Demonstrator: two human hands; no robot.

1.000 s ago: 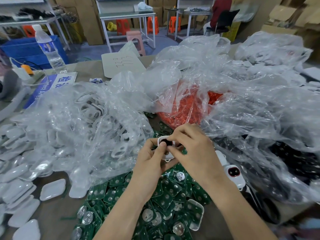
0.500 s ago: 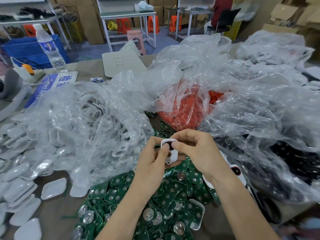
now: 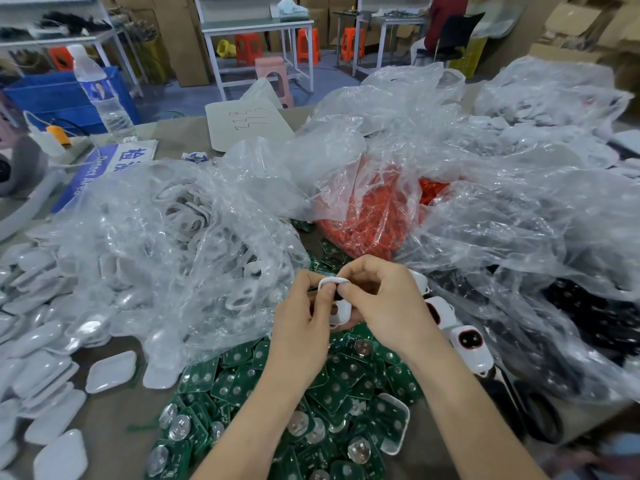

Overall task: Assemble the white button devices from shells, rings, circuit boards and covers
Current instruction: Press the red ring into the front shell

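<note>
Now I am watching both hands meeting at lower centre of the frame: the left hand and right hand are each pinching the small white rounded plastic shell between them, above the heap of green circuit boards.

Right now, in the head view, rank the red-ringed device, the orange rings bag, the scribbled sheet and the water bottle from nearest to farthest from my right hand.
From the right hand, which pinches the shell:
1. Red-ringed device, just right of it.
2. Orange rings bag, beyond it, centre.
3. Scribbled sheet, farther back, left.
4. Water bottle, far back left.
</note>
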